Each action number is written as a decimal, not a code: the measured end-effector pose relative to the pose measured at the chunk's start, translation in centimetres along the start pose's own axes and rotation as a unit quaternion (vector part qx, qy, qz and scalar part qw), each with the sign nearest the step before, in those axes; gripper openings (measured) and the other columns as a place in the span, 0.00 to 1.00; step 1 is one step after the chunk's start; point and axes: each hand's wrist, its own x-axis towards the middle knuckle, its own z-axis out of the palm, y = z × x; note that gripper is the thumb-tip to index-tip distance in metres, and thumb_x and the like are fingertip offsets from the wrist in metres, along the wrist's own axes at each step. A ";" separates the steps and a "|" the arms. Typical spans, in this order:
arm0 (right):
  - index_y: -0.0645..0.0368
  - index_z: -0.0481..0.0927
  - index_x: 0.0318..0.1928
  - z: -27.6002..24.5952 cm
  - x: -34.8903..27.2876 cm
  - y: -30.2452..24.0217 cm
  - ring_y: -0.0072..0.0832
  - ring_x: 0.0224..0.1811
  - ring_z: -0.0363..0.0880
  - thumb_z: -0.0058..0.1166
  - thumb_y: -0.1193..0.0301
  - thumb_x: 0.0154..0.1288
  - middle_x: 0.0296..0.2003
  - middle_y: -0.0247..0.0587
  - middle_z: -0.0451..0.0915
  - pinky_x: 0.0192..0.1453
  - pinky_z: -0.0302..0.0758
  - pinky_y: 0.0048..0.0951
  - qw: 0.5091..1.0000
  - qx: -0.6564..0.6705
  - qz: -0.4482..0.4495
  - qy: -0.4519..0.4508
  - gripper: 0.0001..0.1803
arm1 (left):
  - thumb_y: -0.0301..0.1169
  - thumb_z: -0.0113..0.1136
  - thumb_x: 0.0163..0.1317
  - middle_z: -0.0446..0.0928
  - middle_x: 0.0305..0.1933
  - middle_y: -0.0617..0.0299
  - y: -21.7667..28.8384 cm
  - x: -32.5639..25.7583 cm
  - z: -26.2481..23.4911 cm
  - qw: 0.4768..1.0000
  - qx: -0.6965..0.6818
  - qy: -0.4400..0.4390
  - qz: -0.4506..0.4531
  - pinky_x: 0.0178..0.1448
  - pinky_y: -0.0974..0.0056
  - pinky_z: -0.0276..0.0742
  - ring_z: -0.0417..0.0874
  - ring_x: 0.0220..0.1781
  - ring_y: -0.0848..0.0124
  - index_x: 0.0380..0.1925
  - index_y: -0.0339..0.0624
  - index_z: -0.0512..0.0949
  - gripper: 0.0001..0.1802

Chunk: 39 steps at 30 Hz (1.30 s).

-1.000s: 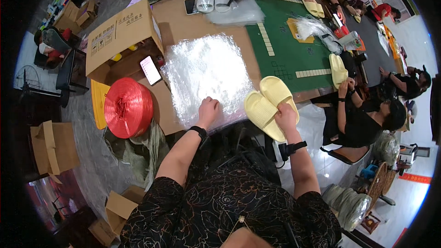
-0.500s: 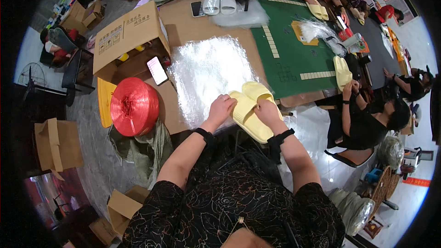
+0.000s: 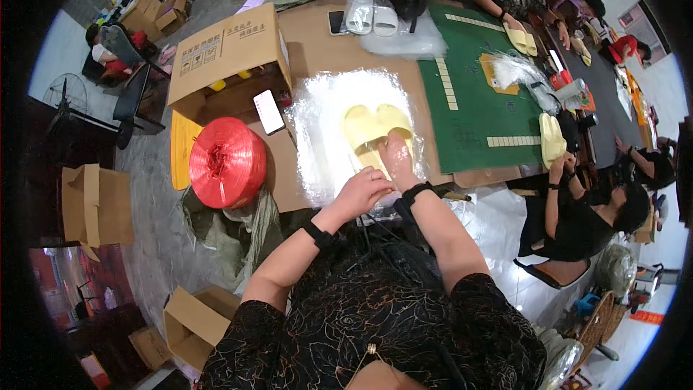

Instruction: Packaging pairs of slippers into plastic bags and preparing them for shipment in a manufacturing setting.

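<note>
A pair of yellow slippers [image 3: 377, 123] lies under the shiny film of a clear plastic bag [image 3: 317, 130], in front of me on the table. My right hand [image 3: 397, 157] reaches into the bag with the slippers, its fingers closed at the straps. Film partly covers that hand. By the near edge of the bag, my left hand [image 3: 367, 191] is closed, its fingers pinched at the bag's opening. The slippers' near ends are mostly hidden by my hands.
Left of the bag are a phone [image 3: 268, 111], an open cardboard box [image 3: 227, 58] and a red roll of plastic twine [image 3: 227, 163]. A green mat [image 3: 473, 126] lies to the right. White slippers [image 3: 372, 18] sit in film at the back. Other people sit along the right.
The yellow slippers have moved from the bag's near right corner up and left, into the bag. My right hand has gone in with them; my left hand has dropped to the near edge.
</note>
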 end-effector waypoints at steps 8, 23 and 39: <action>0.66 0.58 0.65 2.2 -2.5 1.0 0.54 0.62 0.63 0.56 0.61 0.59 0.60 0.63 0.65 0.65 0.61 0.43 0.977 0.008 -0.121 -0.177 0.38 | 0.31 0.58 0.58 0.75 0.35 0.58 -3.9 -4.0 -1.9 0.989 0.019 0.050 -0.137 0.41 0.61 0.74 0.76 0.39 0.61 0.36 0.42 0.80 0.08; 0.58 0.79 0.33 -8.9 -1.2 7.1 0.16 0.24 0.73 0.51 0.45 0.62 0.29 0.33 0.81 0.27 0.68 0.16 0.805 0.272 0.398 -0.347 0.26 | 0.57 0.67 0.45 0.77 0.24 0.58 -11.9 -7.7 2.1 0.784 -0.123 0.030 -0.608 0.30 0.66 0.76 0.80 0.24 0.70 0.46 0.27 0.72 0.42; 0.64 0.79 0.39 -3.8 -2.7 9.3 0.25 0.21 0.73 0.60 0.44 0.53 0.21 0.37 0.77 0.26 0.70 0.26 0.835 0.137 0.340 -0.410 0.32 | 0.22 0.61 0.51 0.80 0.26 0.59 -15.8 -13.2 2.9 0.774 -0.285 0.165 -0.541 0.25 0.70 0.74 0.80 0.21 0.73 0.44 0.33 0.75 0.18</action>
